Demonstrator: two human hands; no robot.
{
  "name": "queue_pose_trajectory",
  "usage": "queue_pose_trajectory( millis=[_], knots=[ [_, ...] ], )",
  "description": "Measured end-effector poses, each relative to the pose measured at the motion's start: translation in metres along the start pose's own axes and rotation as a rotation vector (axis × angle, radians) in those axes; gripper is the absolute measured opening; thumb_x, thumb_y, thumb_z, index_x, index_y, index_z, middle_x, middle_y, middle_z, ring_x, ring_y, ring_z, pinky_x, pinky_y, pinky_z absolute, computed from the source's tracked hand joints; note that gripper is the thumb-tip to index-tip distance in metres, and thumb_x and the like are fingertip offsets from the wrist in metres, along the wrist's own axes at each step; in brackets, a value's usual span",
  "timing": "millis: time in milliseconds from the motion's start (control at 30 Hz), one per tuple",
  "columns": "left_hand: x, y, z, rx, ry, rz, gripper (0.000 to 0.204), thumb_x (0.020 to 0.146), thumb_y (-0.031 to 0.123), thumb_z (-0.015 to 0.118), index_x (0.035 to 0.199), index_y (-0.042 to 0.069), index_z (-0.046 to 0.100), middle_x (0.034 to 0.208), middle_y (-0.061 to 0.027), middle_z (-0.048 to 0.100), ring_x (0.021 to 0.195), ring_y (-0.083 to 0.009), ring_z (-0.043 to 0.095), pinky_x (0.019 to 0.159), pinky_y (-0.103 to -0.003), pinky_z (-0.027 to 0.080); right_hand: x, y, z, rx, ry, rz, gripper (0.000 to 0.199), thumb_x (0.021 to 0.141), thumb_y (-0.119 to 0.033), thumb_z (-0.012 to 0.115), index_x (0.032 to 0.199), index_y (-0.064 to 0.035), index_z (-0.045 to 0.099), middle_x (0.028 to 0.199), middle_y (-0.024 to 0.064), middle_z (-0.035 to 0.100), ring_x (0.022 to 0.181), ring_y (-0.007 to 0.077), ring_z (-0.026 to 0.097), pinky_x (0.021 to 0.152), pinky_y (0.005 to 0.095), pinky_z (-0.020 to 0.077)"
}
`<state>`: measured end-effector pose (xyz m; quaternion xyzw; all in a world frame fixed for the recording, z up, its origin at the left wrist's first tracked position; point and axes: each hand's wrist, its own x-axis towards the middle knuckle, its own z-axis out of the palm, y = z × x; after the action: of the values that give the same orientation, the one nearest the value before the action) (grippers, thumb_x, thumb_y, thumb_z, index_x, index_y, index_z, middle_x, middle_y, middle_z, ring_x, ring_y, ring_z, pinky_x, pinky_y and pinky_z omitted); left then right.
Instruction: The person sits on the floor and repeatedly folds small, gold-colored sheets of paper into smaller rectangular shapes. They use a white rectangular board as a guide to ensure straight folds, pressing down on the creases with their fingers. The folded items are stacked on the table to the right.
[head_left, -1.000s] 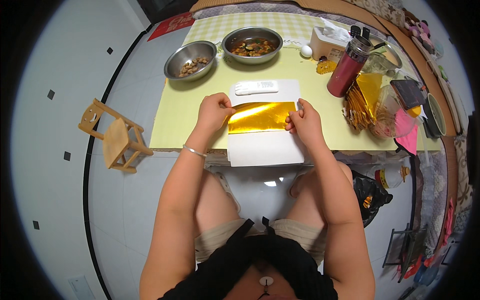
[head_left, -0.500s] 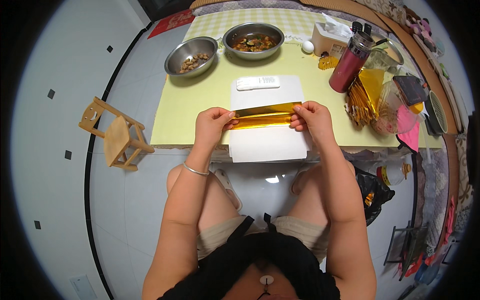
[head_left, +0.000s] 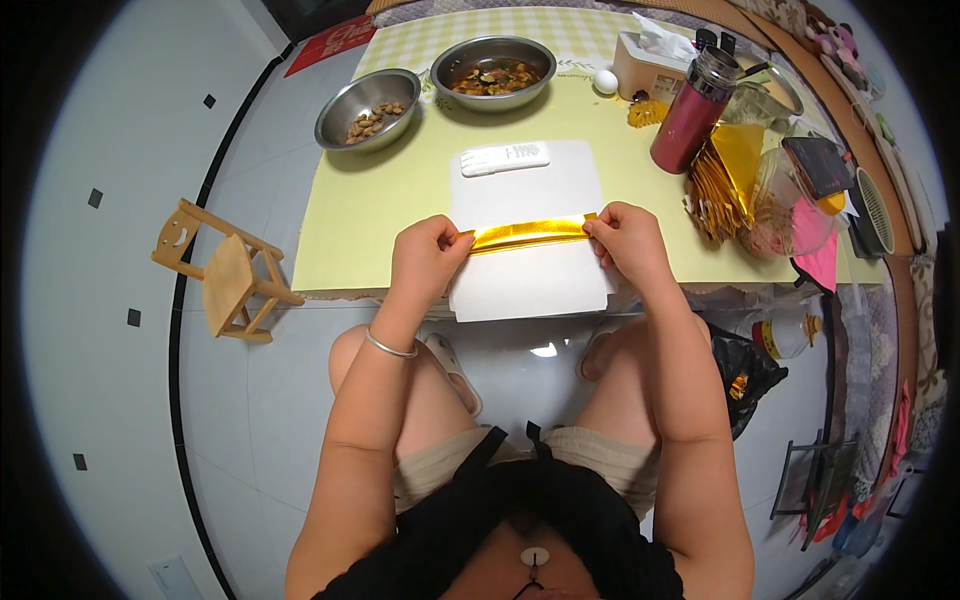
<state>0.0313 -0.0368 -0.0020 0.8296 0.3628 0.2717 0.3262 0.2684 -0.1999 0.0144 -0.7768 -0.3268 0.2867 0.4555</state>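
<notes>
A shiny gold paper strip (head_left: pixel 527 234), folded narrow, lies across a white board (head_left: pixel 530 285) at the near edge of the yellow-covered table (head_left: pixel 380 215). My left hand (head_left: pixel 428 258) pinches its left end and my right hand (head_left: pixel 628 243) pinches its right end. Both hands press the strip down onto the board. A bracelet sits on my left wrist.
A white remote-like bar (head_left: pixel 505 158) lies at the board's far end. Two steel bowls (head_left: pixel 368 108) (head_left: pixel 494 71) with food stand behind. A red flask (head_left: pixel 691 110), tissue box (head_left: pixel 648 60), white egg (head_left: pixel 605 81) and gold paper pile (head_left: pixel 722 170) sit right. A small wooden stool (head_left: pixel 222 273) stands left.
The gold sheet was a wide rectangle a second ago; it has been folded down into a narrow strip, and both hands stay at its ends.
</notes>
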Motion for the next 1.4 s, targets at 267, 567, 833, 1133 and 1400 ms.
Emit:
queue_pose_trajectory(
  millis=[267,567,833,1133,1400],
  knots=[
    [0.000,0.005,0.002,0.133,-0.014,0.091,0.022,0.080,0.013,0.078,0.074,0.002,0.060,0.067,-0.0103,0.060,0.060,-0.0264,0.057,0.057,-0.038,0.048,0.002,0.004,0.004,-0.238,0.079,-0.060,0.023,0.088,-0.016,0.072,0.072,-0.0020,0.063,0.058,0.0094,0.063,0.051,0.0230,0.061,0.053,0.0376,0.0484],
    [0.006,0.024,0.003,0.533,0.024,0.882,0.036,0.086,0.016,0.066,0.121,0.023,0.072,0.116,-0.0081,0.065,0.100,-0.0255,0.060,0.086,-0.041,0.047,-0.008,-0.001,0.029,-0.848,0.353,-0.713,0.021,0.087,-0.014,0.064,0.105,-0.0027,0.061,0.118,0.0163,0.067,0.110,0.0322,0.064,0.086,0.0435,0.0521],
    [0.001,0.014,-0.003,0.659,-0.145,0.760,0.034,0.090,0.017,0.063,0.122,0.025,0.072,0.136,-0.0095,0.061,0.131,-0.0305,0.052,0.111,-0.052,0.036,-0.030,0.020,0.048,-0.810,-0.065,-0.821,0.063,0.097,-0.034,0.061,0.145,0.0041,0.047,0.153,0.0207,0.046,0.146,0.0335,0.038,0.121,0.0452,0.0294],
    [-0.019,0.035,0.018,0.492,-0.302,0.655,0.084,0.089,0.049,0.067,0.147,-0.006,0.041,0.156,-0.0246,0.039,0.149,-0.0412,0.032,0.123,-0.053,0.022,-0.023,0.019,0.034,-0.978,0.010,-0.734,0.054,0.098,-0.032,0.058,0.140,0.0026,0.054,0.148,0.0195,0.052,0.139,0.0310,0.048,0.118,0.0429,0.0352],
    [-0.048,0.016,-0.005,0.588,-0.319,0.469,0.102,0.085,0.061,0.067,0.148,-0.012,0.036,0.156,-0.0313,0.035,0.148,-0.0440,0.030,0.122,-0.051,0.026,-0.015,0.012,0.015,-0.974,0.034,-0.775,0.041,0.088,-0.007,0.058,0.126,0.0064,0.062,0.136,0.0198,0.062,0.127,0.0301,0.060,0.098,0.0364,0.0549]
  ],
)
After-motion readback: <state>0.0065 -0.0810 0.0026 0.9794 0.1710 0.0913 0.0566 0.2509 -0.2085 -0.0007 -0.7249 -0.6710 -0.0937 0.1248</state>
